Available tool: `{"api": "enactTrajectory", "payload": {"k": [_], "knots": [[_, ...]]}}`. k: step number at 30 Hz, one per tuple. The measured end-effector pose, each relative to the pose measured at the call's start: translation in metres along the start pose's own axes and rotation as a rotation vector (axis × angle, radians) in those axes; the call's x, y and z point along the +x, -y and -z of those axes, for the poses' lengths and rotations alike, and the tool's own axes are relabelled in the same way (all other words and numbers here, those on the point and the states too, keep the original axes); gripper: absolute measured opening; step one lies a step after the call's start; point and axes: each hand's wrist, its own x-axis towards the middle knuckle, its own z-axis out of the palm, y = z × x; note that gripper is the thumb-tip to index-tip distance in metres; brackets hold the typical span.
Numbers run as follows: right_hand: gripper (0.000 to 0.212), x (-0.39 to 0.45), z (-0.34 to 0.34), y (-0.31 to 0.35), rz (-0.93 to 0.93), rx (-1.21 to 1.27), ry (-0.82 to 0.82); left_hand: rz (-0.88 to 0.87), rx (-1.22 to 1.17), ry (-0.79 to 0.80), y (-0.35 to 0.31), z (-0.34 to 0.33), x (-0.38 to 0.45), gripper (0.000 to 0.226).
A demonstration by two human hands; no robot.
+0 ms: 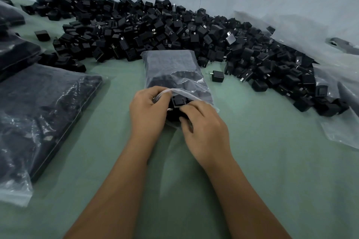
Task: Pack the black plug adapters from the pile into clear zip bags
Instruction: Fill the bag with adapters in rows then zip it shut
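Plug adapters point(155, 31) lie in a broad black pile along the far side of the bench point(272, 161), just beyond the clear zip bag point(171, 68) that lies flat in the middle of the green surface. That bag is the landmark. At its near, open end the left hand point(147, 110) pinches the upper lip of the plastic and lifts it, while the right hand point(204, 126) has its grip curled round an adapter point(177, 101) sitting in the mouth, fingers on its near side.

To do this step well, I judge the left hand should hold the lip high and taut so the mouth stays wide, and the right should slide the adapter in flat, prongs turned away from the film so they do not snag or pierce it. Pushing it against those already inside would keep the rows tight and leave the zip strip free to close.

Inside the bag, dark adapters fill most of its length; their count cannot be told through the cloudy film. Left of the bag lie filled bags point(42, 114), each a flat dark slab of adapters. Right of the bag, one loose adapter point(217, 76) sits apart from the pile, and farther right lie empty clear bags point(342, 122).
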Motion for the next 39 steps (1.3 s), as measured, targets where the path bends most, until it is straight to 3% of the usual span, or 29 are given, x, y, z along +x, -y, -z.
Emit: {"api": "enactTrajectory", "payload": {"k": [3, 6, 10, 18, 21, 24, 27, 39], "knots": [[0.009, 0.001, 0.006, 0.003, -0.084, 0.092, 0.017, -0.002, -0.004, 0.004, 0.000, 0.001, 0.000, 0.020], [0.022, 0.002, 0.009, 0.009, -0.130, 0.161, 0.170, -0.008, -0.013, 0.004, 0.000, 0.001, -0.001, 0.020], [0.041, 0.004, 0.008, 0.010, -0.133, 0.078, 0.395, -0.035, -0.024, -0.014, 0.001, 0.001, -0.002, 0.017], [0.049, 0.009, 0.001, 0.011, -0.153, 0.100, 0.474, -0.177, 0.001, -0.078, 0.000, -0.001, -0.005, 0.017], [0.044, 0.009, -0.001, 0.009, -0.199, 0.135, 0.427, -0.230, 0.015, -0.085, 0.001, -0.002, -0.004, 0.022], [0.048, 0.009, -0.004, 0.012, -0.229, 0.004, 0.402, -0.283, 0.025, -0.092, 0.003, -0.004, -0.004, 0.017], [0.053, 0.010, -0.010, 0.012, -0.276, -0.155, 0.505, -0.337, 0.050, -0.097, 0.005, -0.005, -0.003, 0.019], [0.062, 0.019, -0.016, 0.016, -0.358, -0.267, 0.520, -0.348, 0.058, -0.099, 0.005, -0.008, -0.002, 0.016]]}}
